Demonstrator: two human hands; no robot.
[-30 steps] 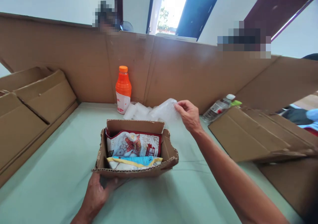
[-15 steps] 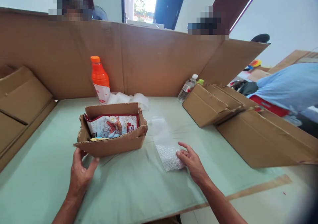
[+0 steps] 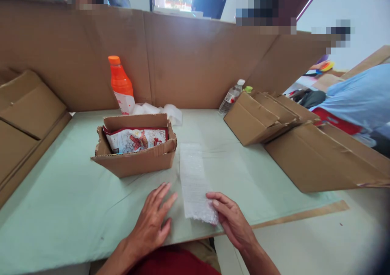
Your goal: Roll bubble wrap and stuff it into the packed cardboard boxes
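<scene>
A strip of clear bubble wrap (image 3: 193, 179) lies flat on the pale green table (image 3: 67, 202), running from the near edge toward an open cardboard box (image 3: 134, 161). My right hand (image 3: 233, 222) pinches the strip's near right corner. My left hand (image 3: 152, 226) rests flat on the table with fingers spread, just left of the strip and not touching it. The box sits left of the strip and holds a red and white snack packet (image 3: 137, 139).
An orange bottle (image 3: 121, 85) and more bubble wrap (image 3: 161, 111) stand behind the box, a water bottle (image 3: 230, 97) farther right. Flattened cardboard boxes (image 3: 292, 137) are stacked at right, others (image 3: 24, 116) at left. A cardboard wall (image 3: 189, 59) closes the back. People sit beyond.
My right hand pulled the bubble wrap from behind the box and laid it flat at the near edge. My left hand let go of the box and moved beside the strip.
</scene>
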